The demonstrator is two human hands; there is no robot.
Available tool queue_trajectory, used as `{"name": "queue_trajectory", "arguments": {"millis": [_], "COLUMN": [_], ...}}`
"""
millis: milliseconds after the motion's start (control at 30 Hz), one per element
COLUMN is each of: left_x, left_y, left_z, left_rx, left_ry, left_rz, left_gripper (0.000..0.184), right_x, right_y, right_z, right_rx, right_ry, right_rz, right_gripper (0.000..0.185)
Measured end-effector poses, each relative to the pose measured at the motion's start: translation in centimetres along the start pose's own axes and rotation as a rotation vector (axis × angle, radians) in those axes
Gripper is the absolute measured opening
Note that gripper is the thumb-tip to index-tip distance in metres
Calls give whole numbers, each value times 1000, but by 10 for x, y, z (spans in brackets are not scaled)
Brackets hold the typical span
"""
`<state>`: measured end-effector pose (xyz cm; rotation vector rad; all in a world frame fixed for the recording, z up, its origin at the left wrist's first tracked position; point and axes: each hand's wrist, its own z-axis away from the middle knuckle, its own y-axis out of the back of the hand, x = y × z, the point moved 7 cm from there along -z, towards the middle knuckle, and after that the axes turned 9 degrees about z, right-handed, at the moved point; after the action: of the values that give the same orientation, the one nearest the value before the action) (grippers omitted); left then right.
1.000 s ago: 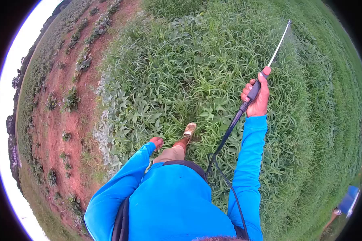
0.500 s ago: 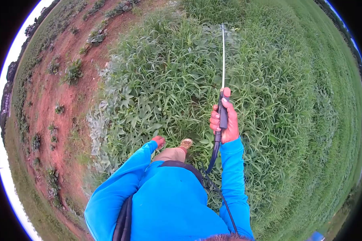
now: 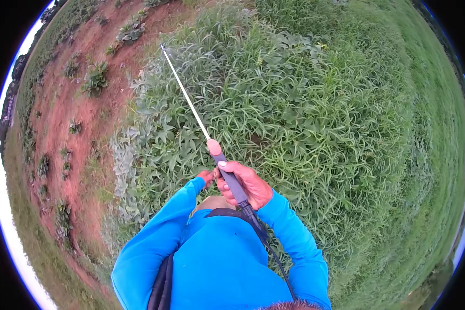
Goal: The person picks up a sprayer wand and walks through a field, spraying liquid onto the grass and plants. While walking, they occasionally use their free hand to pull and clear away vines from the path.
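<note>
My right hand (image 3: 245, 183) is closed around the dark grey handle of a sprayer wand (image 3: 187, 98), with the thumb on top near the pinkish collar. The thin pale lance slants up and left, its nozzle tip (image 3: 163, 46) over the left edge of the green growth. A faint haze shows beside the tip. From the lower end of the handle a black hose (image 3: 276, 253) runs down along my right sleeve. My left hand (image 3: 206, 178) is low in front of me, just left of my right hand and partly behind it; its finger pose is unclear.
Dense grass and broad-leaved plants (image 3: 315, 113) surround me in front and on the right. On the left lies reddish bare soil (image 3: 77, 155) with scattered leafy plants (image 3: 94, 79). A dark strap (image 3: 161, 281) hangs at my left side.
The wand has swung left, from pointing straight ahead to slanting toward the soil side. My right hand has moved left and closer to my body, beside my left hand.
</note>
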<state>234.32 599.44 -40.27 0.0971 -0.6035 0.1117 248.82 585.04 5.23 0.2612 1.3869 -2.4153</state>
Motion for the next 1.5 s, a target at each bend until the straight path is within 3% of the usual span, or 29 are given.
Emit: {"name": "queue_trajectory", "arguments": {"millis": [100, 400, 500, 633, 767, 867, 1233, 1500], "left_x": [14, 32, 27, 19, 21, 29, 66, 116], "left_y": [-5, 24, 31, 39, 33, 23, -26, -26], "left_z": [-4, 36, 45, 51, 47, 39, -10, -44], "left_rx": [-23, 37, 20, 53, 11, -26, -108, -103], "left_ry": [-7, 31, 49, 135, 102, 118, 164, 191], "left_rz": [-1, 44, 160, 64, 55, 36, 34, 5], "left_gripper": [34, 35, 36, 37, 40, 39, 34, 29], "right_x": [-7, -62, -72, -85, -92, -92, -112, -133], "right_y": [-6, -8, -12, -2, 14, 23, 84, 138], "right_z": [-27, -94, -78, -51, -13, 12, 93, 151], "right_rx": [-24, -6, 36, 156, 193, 130, 217, 537], "right_ry": [-58, 95, 124, 247, 294, 327, 679, 904], "right_rz": [52, 176, 157, 209, 79, -196, -423, -457], "right_gripper": [29, 28, 29, 29, 29, 31, 28, 31]}}
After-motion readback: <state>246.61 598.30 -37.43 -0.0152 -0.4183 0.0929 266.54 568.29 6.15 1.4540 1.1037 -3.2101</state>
